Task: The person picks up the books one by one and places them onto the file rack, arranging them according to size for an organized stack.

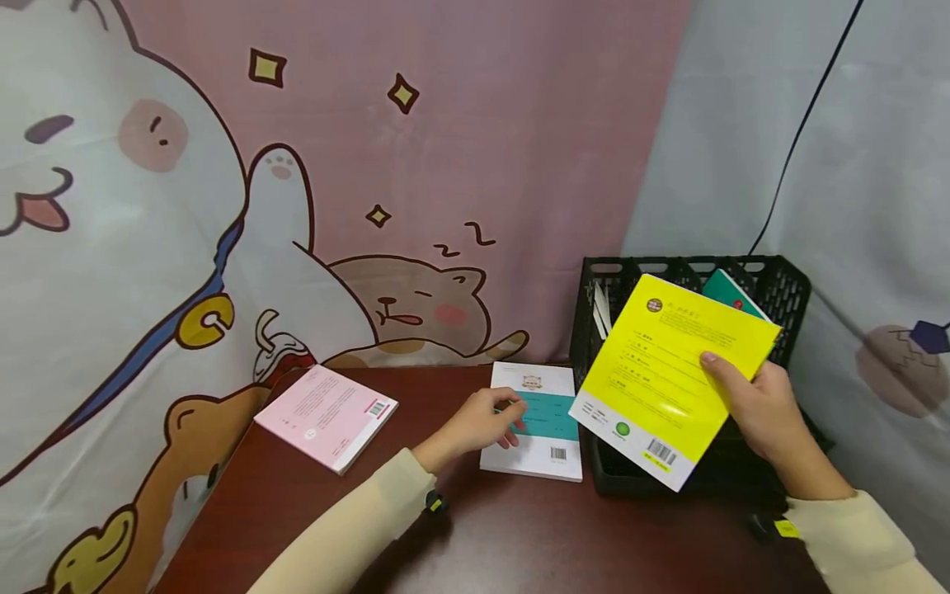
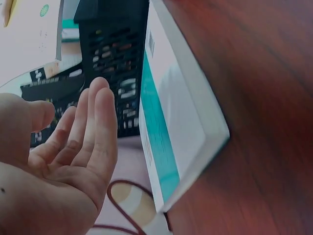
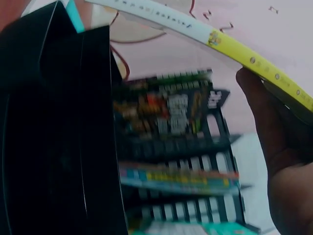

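Observation:
My right hand (image 1: pixel 772 412) grips a yellow book (image 1: pixel 653 371) with a white lower band, thumb on its cover, raised in front of a black file rack (image 1: pixel 796 289). In the right wrist view the book's yellow-and-white spine (image 3: pixel 244 58) shows above the rack. Over a white book with a teal band (image 1: pixel 533 458), my left hand (image 1: pixel 475 422) hovers with its fingers loosely bent. The left wrist view has that hand (image 2: pixel 73 156) holding nothing, a gap between its fingers and the white-and-teal book (image 2: pixel 183 105), which lies flat on the table.
A pink book (image 1: pixel 326 417) lies on the brown table (image 1: pixel 475 536) at the left. Inside the rack, a green book (image 1: pixel 727 290) and other books (image 3: pixel 166 115) stand in separate slots. A cartoon-printed curtain (image 1: pixel 519 165) hangs behind; a black cable (image 1: pixel 809 115) runs down at right.

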